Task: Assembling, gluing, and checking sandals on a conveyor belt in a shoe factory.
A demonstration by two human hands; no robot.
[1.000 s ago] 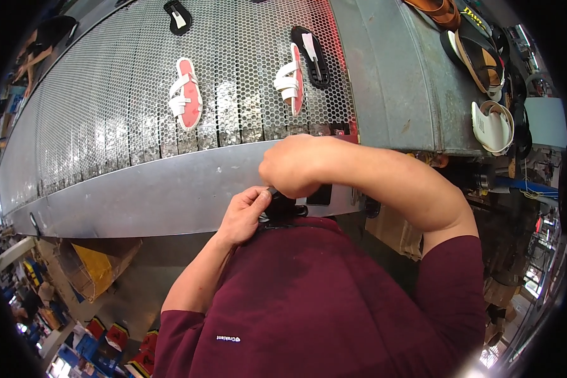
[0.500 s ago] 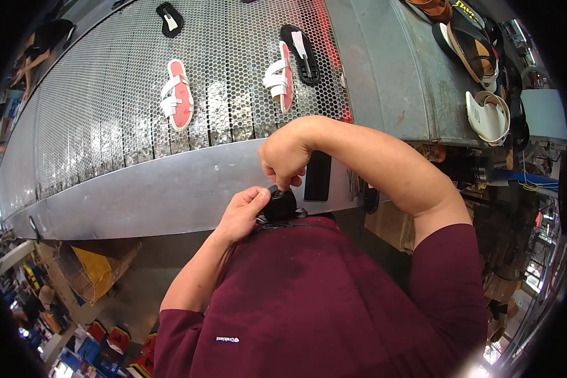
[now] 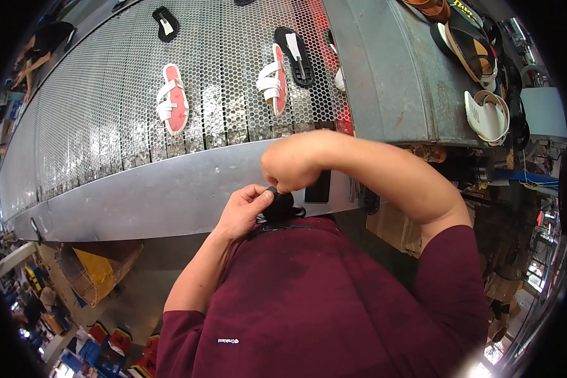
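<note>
Close against my shirt, at the metal edge, is a black rounded piece (image 3: 281,206) with loose strap-like ends; its exact kind is hard to make out. My left hand (image 3: 242,211) pinches its left side between thumb and fingers. Over its top edge my right hand (image 3: 291,165) is closed, knuckles up, with the fingertips on the piece mostly hidden under the hand. A dark flat rectangular object (image 3: 318,188) lies on the metal edge just right of my right hand.
On the mesh conveyor (image 3: 116,94) lie a white sandal with a pink insole (image 3: 177,104), a second such sandal (image 3: 278,85), a black sole (image 3: 297,60) and another black sole (image 3: 166,25). A grey metal housing (image 3: 390,75) stands right, with a white sandal (image 3: 486,116) on it.
The sandals and soles on the conveyor have shifted slightly left and nearer. A white item now shows beside the housing. My right hand and forearm have dropped a little; my left hand stays at the piece.
</note>
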